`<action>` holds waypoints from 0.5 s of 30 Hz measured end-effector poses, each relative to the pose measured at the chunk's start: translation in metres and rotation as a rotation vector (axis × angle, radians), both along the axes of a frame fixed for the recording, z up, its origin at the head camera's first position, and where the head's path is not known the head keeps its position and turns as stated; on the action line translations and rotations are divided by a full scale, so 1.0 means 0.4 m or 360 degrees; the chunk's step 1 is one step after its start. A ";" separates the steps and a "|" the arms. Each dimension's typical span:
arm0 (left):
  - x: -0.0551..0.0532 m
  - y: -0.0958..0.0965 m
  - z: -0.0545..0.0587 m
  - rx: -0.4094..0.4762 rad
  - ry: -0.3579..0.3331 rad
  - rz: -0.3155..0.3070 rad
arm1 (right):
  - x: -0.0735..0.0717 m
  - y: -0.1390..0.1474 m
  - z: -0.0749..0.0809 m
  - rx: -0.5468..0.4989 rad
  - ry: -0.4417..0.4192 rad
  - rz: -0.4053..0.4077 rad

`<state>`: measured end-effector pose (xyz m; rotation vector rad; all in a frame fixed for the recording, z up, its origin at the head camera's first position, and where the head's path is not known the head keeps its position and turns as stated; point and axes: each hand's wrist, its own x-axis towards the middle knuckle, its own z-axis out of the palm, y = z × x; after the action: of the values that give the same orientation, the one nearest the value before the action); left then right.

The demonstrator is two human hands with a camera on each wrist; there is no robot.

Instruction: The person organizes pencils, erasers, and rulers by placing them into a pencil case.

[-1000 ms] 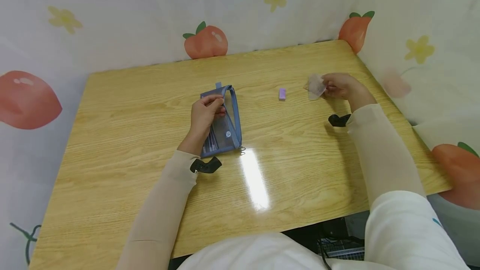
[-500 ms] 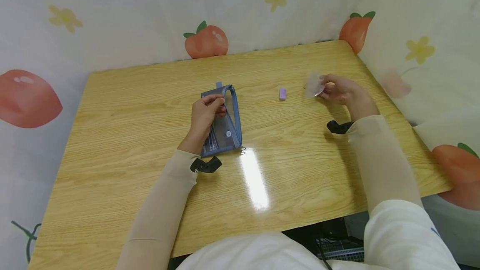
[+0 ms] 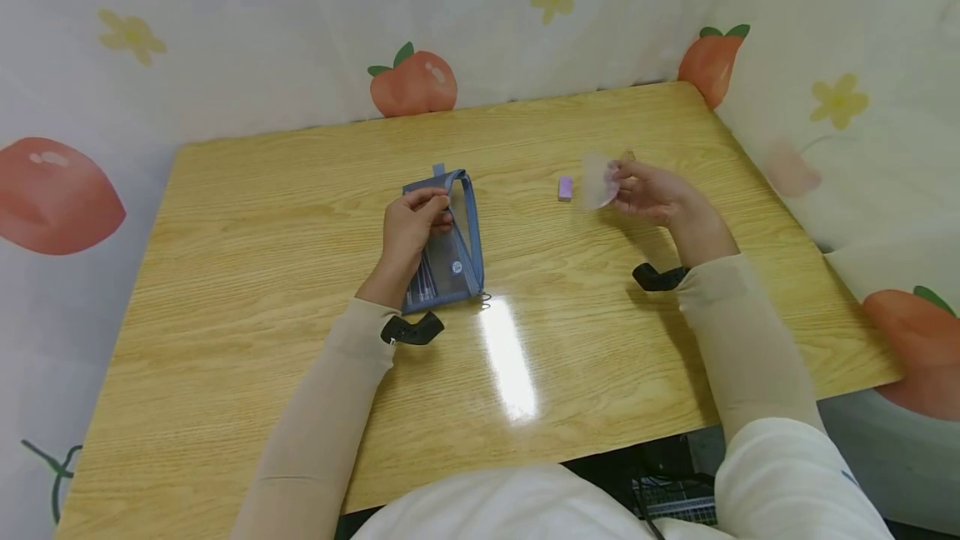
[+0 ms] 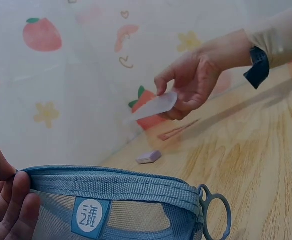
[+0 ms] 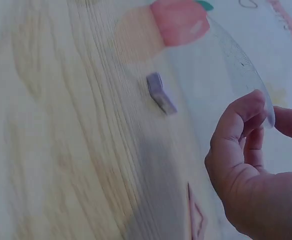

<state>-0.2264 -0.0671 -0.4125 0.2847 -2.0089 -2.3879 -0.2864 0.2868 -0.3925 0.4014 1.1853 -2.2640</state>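
My left hand [image 3: 405, 232] pinches the open upper edge of a blue mesh zip pencil case [image 3: 448, 283]. Slim items show through the mesh, and the zip mouth gapes on the right. In the left wrist view the fingertips [image 4: 22, 185] press the rim near a round white label. Held between thumb and fingers of my right hand [image 3: 652, 197] is a clear protractor [image 3: 596, 180], raised above the table. Fine scale marks run along its curved edge in the right wrist view.
A purple eraser [image 3: 565, 188] lies between the case and my right hand. Behind that hand is a flat pinkish triangle [image 4: 178, 132] with a cut-out middle. Printed sheets line the back and right sides of the wooden table [image 3: 262, 232].
My right hand has moved left and slightly toward me with the protractor, which now hovers close to the eraser. The left hand and pencil case stay in place.
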 end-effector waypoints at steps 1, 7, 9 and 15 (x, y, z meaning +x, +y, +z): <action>-0.001 0.000 0.000 0.0005 0.0001 0.0000 | 0.003 -0.008 -0.002 -0.0003 0.0001 0.0007; -0.004 0.000 -0.001 0.0013 -0.0002 -0.0014 | 0.018 -0.055 -0.009 0.0014 0.0040 0.0052; -0.005 0.000 -0.001 0.0004 0.0000 -0.0019 | 0.020 -0.072 -0.011 0.0009 0.0053 0.0084; -0.005 0.000 0.002 -0.0010 0.0008 -0.0021 | 0.013 -0.123 -0.016 -0.0034 0.0047 0.0146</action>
<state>-0.2283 -0.0673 -0.4116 0.2665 -2.0219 -2.3872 -0.2813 0.2376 -0.3989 0.3007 1.1693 -2.2087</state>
